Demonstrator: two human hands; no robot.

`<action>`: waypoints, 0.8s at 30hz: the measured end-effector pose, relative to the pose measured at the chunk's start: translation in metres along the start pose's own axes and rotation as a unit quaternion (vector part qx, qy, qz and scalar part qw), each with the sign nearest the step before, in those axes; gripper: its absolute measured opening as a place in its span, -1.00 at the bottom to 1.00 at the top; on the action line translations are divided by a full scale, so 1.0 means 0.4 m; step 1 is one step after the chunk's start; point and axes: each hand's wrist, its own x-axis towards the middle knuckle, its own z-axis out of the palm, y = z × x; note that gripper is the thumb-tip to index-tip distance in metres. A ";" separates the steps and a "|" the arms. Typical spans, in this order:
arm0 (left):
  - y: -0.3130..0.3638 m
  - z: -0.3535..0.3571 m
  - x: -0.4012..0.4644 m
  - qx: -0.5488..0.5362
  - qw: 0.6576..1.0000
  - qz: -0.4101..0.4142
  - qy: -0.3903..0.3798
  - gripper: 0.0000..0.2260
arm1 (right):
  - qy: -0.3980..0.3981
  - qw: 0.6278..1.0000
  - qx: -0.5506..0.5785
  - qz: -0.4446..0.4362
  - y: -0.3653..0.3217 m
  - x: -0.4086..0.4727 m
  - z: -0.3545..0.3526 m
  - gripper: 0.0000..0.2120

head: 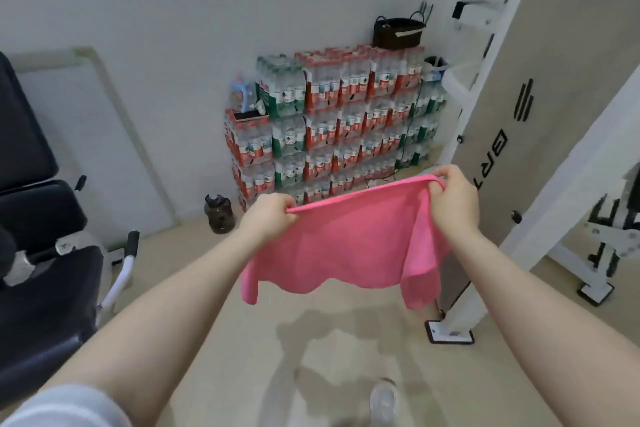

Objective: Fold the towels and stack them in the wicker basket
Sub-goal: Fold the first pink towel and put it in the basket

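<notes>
Fingers of the left hand point(268, 215) and right hand point(452, 196) pinch the 2 top corners of the soft pink microfibre towel point(349, 243), spreading it flat in mid-air, probably to line up edges for folding.

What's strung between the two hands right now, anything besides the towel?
Only the pink towel: its top edge runs from the left hand to the right hand, each pinching a corner, the rest hanging free. The head view shows it.
</notes>
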 end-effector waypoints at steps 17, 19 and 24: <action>0.074 0.093 0.916 -0.184 0.939 -0.221 0.189 -0.70 | 0.022 0.952 0.239 0.189 0.176 1.093 0.293 -0.80; 0.042 0.105 1.035 -0.218 0.920 -0.257 0.199 -0.71 | 0.033 0.932 0.280 0.228 0.166 1.186 0.346 -0.78; -0.050 0.107 1.340 -0.417 0.828 -0.295 0.232 -0.80 | -0.001 0.932 0.257 0.255 0.122 1.448 0.496 -0.76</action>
